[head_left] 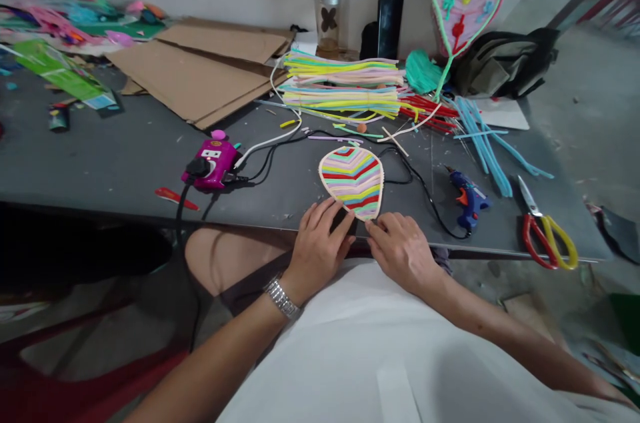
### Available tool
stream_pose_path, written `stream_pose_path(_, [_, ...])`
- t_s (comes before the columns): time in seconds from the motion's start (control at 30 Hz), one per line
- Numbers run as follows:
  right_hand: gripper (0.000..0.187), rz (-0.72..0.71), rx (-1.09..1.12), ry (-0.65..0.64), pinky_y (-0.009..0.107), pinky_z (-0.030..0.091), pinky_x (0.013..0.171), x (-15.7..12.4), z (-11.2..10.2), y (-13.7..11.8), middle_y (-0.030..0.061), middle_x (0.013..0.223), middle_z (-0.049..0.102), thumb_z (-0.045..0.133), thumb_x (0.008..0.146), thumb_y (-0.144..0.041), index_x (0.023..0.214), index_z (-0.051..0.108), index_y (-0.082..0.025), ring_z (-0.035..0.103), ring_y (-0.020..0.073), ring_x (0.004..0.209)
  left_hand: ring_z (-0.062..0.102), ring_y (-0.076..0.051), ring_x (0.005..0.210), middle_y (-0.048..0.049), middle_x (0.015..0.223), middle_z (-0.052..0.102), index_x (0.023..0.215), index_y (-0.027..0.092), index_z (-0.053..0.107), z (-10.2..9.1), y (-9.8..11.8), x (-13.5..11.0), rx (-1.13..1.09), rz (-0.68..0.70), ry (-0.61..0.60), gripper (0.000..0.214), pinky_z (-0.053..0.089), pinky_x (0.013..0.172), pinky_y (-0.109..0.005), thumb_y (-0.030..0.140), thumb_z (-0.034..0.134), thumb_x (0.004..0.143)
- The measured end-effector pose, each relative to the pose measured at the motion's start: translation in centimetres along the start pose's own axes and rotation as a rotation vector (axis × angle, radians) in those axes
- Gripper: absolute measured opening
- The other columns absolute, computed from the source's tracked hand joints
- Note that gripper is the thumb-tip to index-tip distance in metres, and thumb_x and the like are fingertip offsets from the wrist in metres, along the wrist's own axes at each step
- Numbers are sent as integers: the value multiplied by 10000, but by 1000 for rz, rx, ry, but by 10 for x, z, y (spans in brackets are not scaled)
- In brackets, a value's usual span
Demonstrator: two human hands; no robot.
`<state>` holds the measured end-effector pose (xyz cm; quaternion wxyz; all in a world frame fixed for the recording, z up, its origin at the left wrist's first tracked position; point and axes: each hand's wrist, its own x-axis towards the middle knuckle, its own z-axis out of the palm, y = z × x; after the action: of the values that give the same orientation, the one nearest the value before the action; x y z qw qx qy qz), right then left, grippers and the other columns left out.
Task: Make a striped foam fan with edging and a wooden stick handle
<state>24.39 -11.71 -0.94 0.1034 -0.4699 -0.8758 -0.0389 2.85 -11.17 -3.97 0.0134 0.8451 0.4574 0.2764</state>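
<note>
A leaf-shaped craft piece (353, 181) covered in coloured pipe-cleaner stripes lies flat on the grey table (125, 156) near its front edge. My left hand (320, 246), with a metal watch on the wrist, rests at the piece's lower left, its fingers curled and their tips touching the piece's bottom edge. Close beside it, my right hand (400, 246) has its fingers bent and pressed against the lower tip of the piece. Both hands sit at the table's edge above my lap.
A blue glue gun (469, 197) with a black cord lies right of the piece, red-and-yellow scissors (545, 233) further right. A purple power strip (213, 163) sits left. Stacked pipe cleaners (343, 84), cardboard sheets (205, 66), a jar (327, 9), a finished fan (465, 6) and a bag (505, 63) stand behind.
</note>
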Motion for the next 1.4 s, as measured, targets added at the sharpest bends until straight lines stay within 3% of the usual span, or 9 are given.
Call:
stream_pose_path(0.3, [159,6,24,-33,381,303,721,1,-2,0,105,966,664,613,993,-195,1101,726,-167,524,246,880,463,-332,1482,-154,1511,578,1397,302,665,-2,1,1,-63,-52,-76,374,408,1195,-619,338,561,1040])
stream_pose_path(0.6, [157,2,17,-22,380,300,728,1,-3,0,101,952,669,616,994,-184,1099,729,-159,526,245,868,432,-364,1490,-162,1531,537,1413,323,667,-4,4,1,-52,-41,-103,424,374,1210,-642,448,611,1011])
stream_pose_path(0.97, [170,3,29,12,384,320,726,1,-4,0,94,948,675,611,1003,-196,1122,727,-161,527,246,851,446,-349,1494,-130,1530,571,1381,328,684,-10,5,2,-89,-58,-71,379,363,1218,-628,407,611,1018])
stream_pose_path(1.07, [161,13,58,16,374,330,735,-1,-3,-1,94,959,678,630,989,-194,1114,727,-164,540,239,859,520,-296,1436,-107,1427,661,1325,276,697,-20,-9,17,-175,-126,15,331,419,1206,-540,372,575,1032])
stream_pose_path(1.17, [125,21,76,4,365,334,742,-4,-4,-1,95,964,687,641,982,-200,1066,728,-167,554,229,862,609,-262,1315,-90,1325,719,1227,254,725,-25,-38,46,-234,-222,93,280,470,1168,-475,358,558,1027])
stream_pose_path(1.3, [167,32,166,-63,337,358,759,13,-17,23,76,933,713,599,1027,-272,952,718,-182,608,205,881,659,-300,1189,-102,1228,756,1187,228,747,-15,-76,95,-155,-354,-30,284,503,1097,-478,356,638,958])
stream_pose_path(1.4, [253,223,107,-99,324,397,791,57,-30,64,109,966,742,525,1051,-276,953,730,-166,657,217,934,655,-354,1176,-148,1221,749,1226,187,743,-1,-87,124,-56,-419,-133,366,518,1037,-500,367,689,912])
